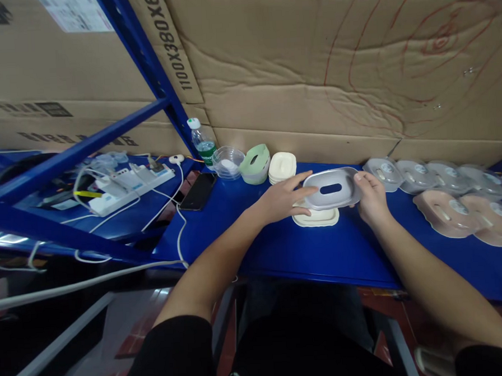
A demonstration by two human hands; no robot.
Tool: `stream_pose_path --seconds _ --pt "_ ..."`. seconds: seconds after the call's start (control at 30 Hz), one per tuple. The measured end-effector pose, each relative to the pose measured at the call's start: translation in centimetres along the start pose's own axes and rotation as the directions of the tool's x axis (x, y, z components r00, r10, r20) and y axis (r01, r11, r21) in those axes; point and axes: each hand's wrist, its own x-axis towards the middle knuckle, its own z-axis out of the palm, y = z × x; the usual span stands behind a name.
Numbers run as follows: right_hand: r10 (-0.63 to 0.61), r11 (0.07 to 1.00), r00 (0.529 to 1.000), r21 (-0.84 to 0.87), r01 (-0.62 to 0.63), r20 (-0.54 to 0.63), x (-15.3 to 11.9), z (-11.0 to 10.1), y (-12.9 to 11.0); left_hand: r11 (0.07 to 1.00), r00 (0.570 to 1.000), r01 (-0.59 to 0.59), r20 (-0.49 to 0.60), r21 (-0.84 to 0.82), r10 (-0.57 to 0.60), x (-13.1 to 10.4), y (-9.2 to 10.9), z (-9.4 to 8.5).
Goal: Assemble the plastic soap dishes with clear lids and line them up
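Observation:
A grey plastic lid (312, 190) with rounded corners and an oval slot is held up and tilted between my hands. My right hand (373, 198) pinches its right end, thumb on top. At the opposite end, the fingers of my left hand (279, 200) are closed about the rim. Just beneath the lid, a cream plastic piece (317, 218) rests on the blue table (271, 248), partly hidden. Behind my left hand stands a small stack of cream square pieces (282, 166). Beside that stack is a green container (255, 164) with a slot in its top.
Several grey containers (418, 174) line the back right, with two pinkish ones (448, 212) in front. Clear round tubs (228, 162), a water bottle (203, 144) and a phone (198, 192) sit left. Beyond a blue shelf frame (143, 59) lies a power strip (129, 189) with cables.

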Motion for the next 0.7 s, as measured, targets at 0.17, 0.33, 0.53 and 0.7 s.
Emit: stream_pose_path --seconds 0.17,0.33,0.53,0.7 --pt "0.025 0.998 0.996 0.052 -0.03 0.089 0.3 -0.2 -0.7 0.981 0.986 0.16 -0.057 0.109 -0.154 0.0 -1.0 -1.1" --pt "0.08 0.996 0.993 0.029 -0.083 0.087 0.3 -0.4 -1.2 0.755 0.74 0.64 -0.382 0.145 -0.554 -1.2 -3.4 -3.6" --pt "0.119 0.993 0.986 0.013 -0.121 0.114 0.0 0.2 -0.9 0.454 0.472 0.88 -0.367 0.14 -0.802 -2.4 -5.5 -5.0" --pt "0.087 0.995 0.985 -0.052 -0.08 0.147 -0.2 0.5 -0.6 0.388 0.413 0.91 -0.262 0.145 -0.872 -2.4 -5.8 -4.3"
